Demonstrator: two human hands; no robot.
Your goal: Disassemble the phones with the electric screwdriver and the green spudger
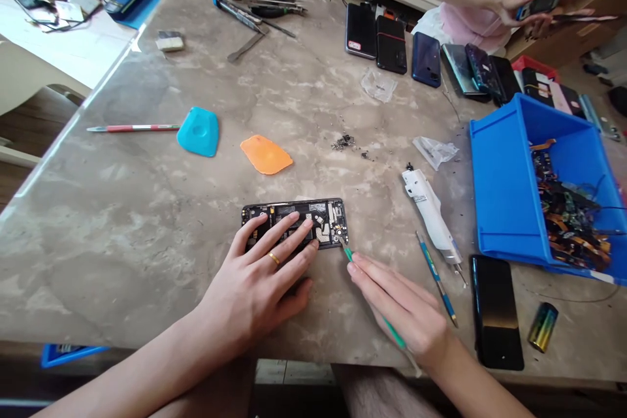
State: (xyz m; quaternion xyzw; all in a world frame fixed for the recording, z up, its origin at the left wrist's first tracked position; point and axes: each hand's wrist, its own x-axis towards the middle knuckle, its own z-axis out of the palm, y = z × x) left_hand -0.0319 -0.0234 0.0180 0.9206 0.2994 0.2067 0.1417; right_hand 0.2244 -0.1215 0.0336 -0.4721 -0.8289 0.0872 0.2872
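Okay | left hand (259,274) lay flat on open phone (330,222), grip open | right hand (396,304) pinched green pry tool (349,253) at phone corner, grip shut

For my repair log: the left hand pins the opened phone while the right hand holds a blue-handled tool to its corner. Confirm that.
Wrong on the tool's colour. The head view shows the left hand pinning the opened phone while the right hand holds a green-handled tool to its corner.
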